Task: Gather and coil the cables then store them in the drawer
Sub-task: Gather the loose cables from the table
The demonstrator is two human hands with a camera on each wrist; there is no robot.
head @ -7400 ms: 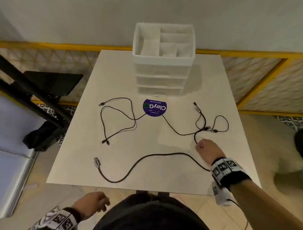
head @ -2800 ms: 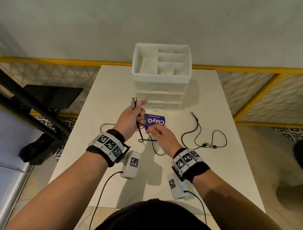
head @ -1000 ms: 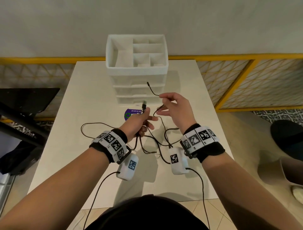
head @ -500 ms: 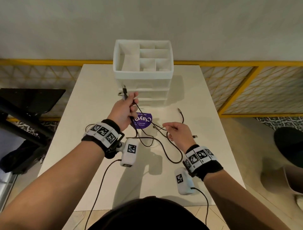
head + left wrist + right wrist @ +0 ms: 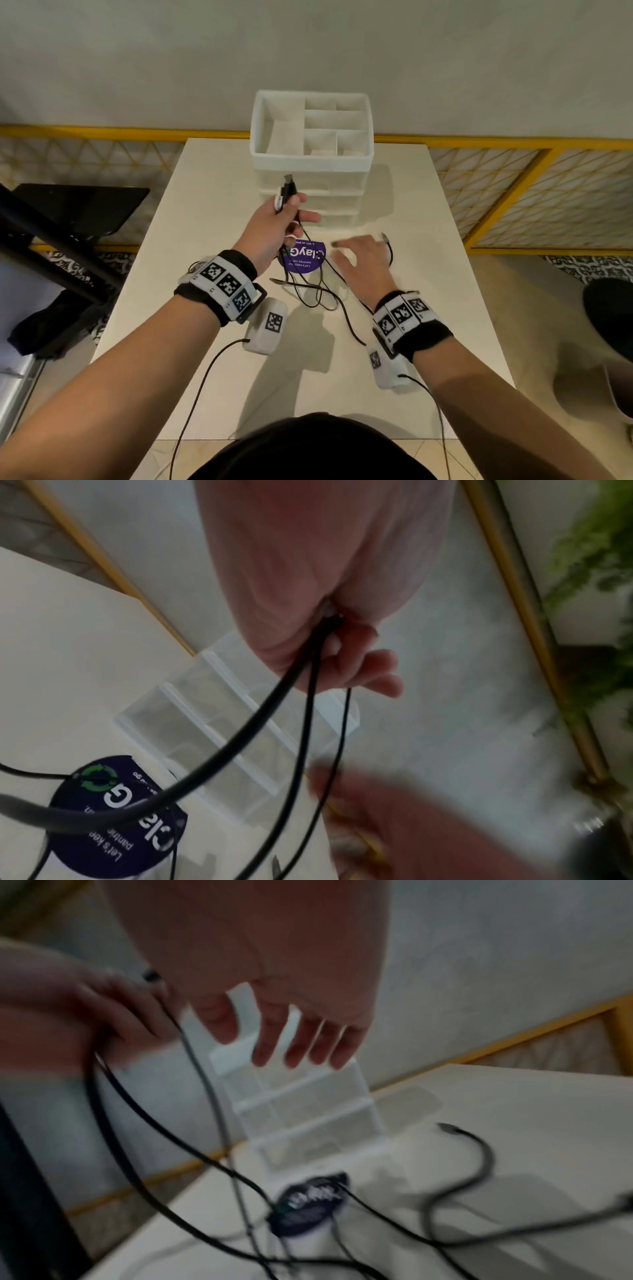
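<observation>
My left hand (image 5: pixel 281 219) is raised in front of the drawer unit and grips the plug ends of black cables (image 5: pixel 288 187); their strands (image 5: pixel 301 723) hang from the fist to the table. Loose loops of the black cables (image 5: pixel 315 294) lie tangled on the white table (image 5: pixel 428 308) near a purple round sticker (image 5: pixel 303 257). My right hand (image 5: pixel 356 253) hovers blurred over the table right of the sticker, its fingers (image 5: pixel 301 1042) spread and holding nothing. One cable end (image 5: pixel 448 1129) curls free on the table at the right. The white drawer unit (image 5: pixel 311 185) has its drawers closed.
The open divided tray (image 5: pixel 311 133) forms the top of the drawer unit, by the wall. A yellow railing (image 5: pixel 513 144) runs behind the table. A black stand (image 5: pixel 51 240) is on the left, a dark round object (image 5: pixel 609 318) on the floor at right.
My right hand has let go of the cable strand and moved forward and right over the table, fingers spread. The left hand keeps its grip on the plug ends, still raised.
</observation>
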